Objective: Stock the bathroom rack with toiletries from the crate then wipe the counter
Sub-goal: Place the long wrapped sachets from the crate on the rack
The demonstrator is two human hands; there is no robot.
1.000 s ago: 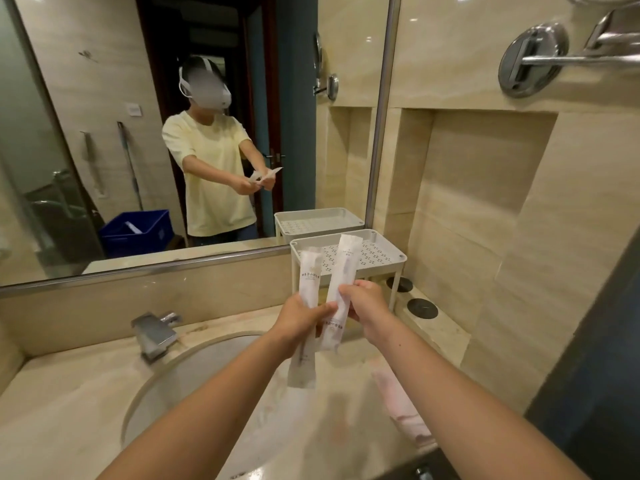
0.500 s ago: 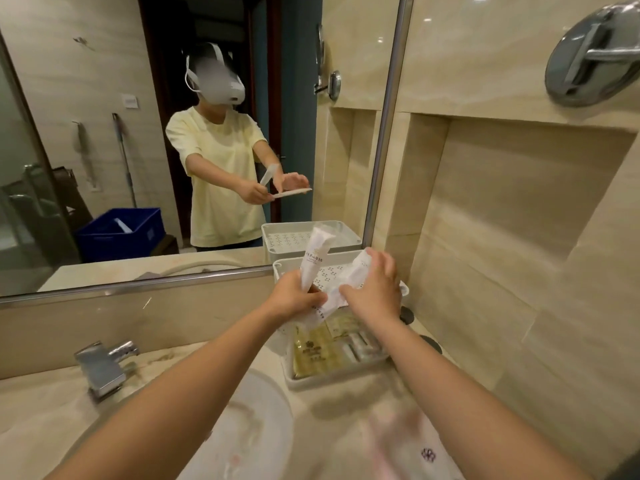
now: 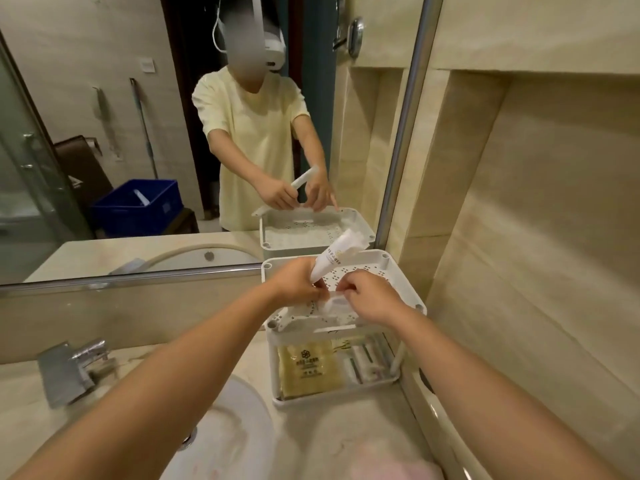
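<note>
- The blue crate (image 3: 136,207) shows only in the mirror, at the left middle of the frame, well apart from the rack. One white item (image 3: 141,198) lies in it, so stocking is probably not finished.
- The faucet (image 3: 69,368) and sink (image 3: 225,431) sit at lower left. They play no part in this step.
- The left grip (image 3: 298,284) is clenched round the lower end of a long white sachet (image 3: 334,258). The sachet points up and to the right above the rack's top tier and is not yet set down.
- The rack (image 3: 384,260) stands on the counter (image 3: 322,424) against the mirror, right of centre. Its perforated top tier carries only what the hands are placing there.
- The right grip (image 3: 372,299) has curled fingers pinching a flat white sachet (image 3: 332,303). That sachet lies on the near part of the top tier and appears to be going into place.
- The lower tier (image 3: 311,402) is already stocked. A yellow packet (image 3: 308,367) fills its left half, and several small striped packets (image 3: 367,363) lie side by side on its right.
- A pale pink blur at the bottom edge may be a cloth (image 3: 391,467) lying on the counter, but it is too soft to be sure.
- By my judgement the task is around midway. The lower tier is filled and the top tier is just begun, while the wiping of the counter is not yet started.
</note>
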